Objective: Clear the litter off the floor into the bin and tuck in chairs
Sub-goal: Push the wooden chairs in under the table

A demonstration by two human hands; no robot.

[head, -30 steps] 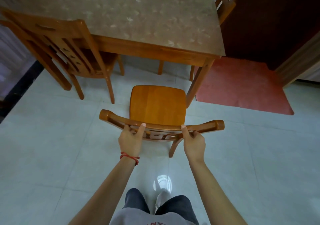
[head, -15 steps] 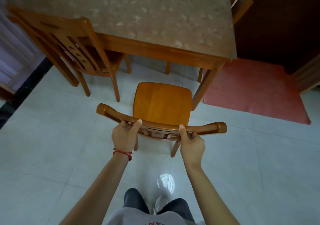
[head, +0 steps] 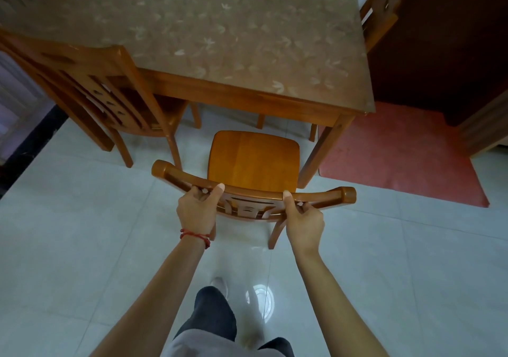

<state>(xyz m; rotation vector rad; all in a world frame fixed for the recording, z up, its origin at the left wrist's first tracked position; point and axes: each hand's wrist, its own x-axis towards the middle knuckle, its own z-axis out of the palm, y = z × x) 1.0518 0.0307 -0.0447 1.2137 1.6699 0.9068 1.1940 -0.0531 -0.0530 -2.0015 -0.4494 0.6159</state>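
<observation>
1. Head view, frame centre: the top rail of the chair (head: 254, 161) is gripped by the left hand (head: 196, 209) and the right hand (head: 303, 220), fingers curled round it, thumbs on top.
2. The chair's seat is positioned just short of the table (head: 247, 98), near the table's right front leg.
3. Left of frame: a second chair (head: 110, 95) is set against the table.
4. Right of frame: a red mat (head: 398, 153) lies on the tiled floor (head: 68, 233).

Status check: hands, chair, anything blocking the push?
Left hand and right hand grip chair top rail. Seat short of table. Table leg close beside seat's right edge.
</observation>
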